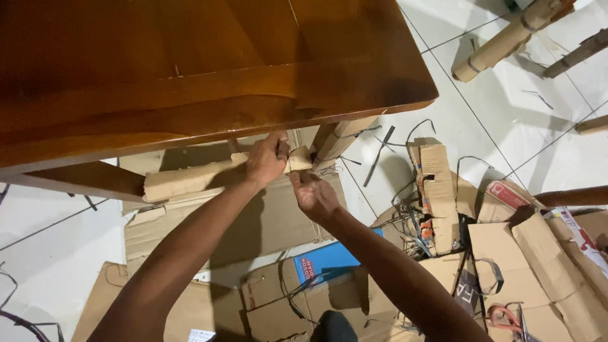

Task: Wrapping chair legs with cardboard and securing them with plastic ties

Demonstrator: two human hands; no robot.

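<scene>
On the far left, white floor tiles (50, 240) show beside flattened cardboard sheets (266, 221) spread under a glossy brown wooden table (190, 69), seen from above. A table rail wrapped in cardboard (183, 179) runs from the left towards the middle, just below the table's edge. The left hand (266, 161) grips this wrapped rail near its right end, fingers curled shut around the cardboard. Just to the right and slightly lower, the right hand (313, 196) reaches up to the same end of the wrapping; its fingers are drawn together at the cardboard's edge, though whether they pinch anything cannot be told. Behind the hands stands a table leg (339, 139), also wrapped in cardboard. A blue box (326, 259) lies on the sheets between the forearms. Farther right, torn cardboard pieces (437, 190) and loose dark strapping (380, 155) litter the floor, and red-handled scissors (506, 316) lie near the bottom edge. At the upper right, another cardboard-wrapped leg (500, 41) rests on the tiles.
</scene>
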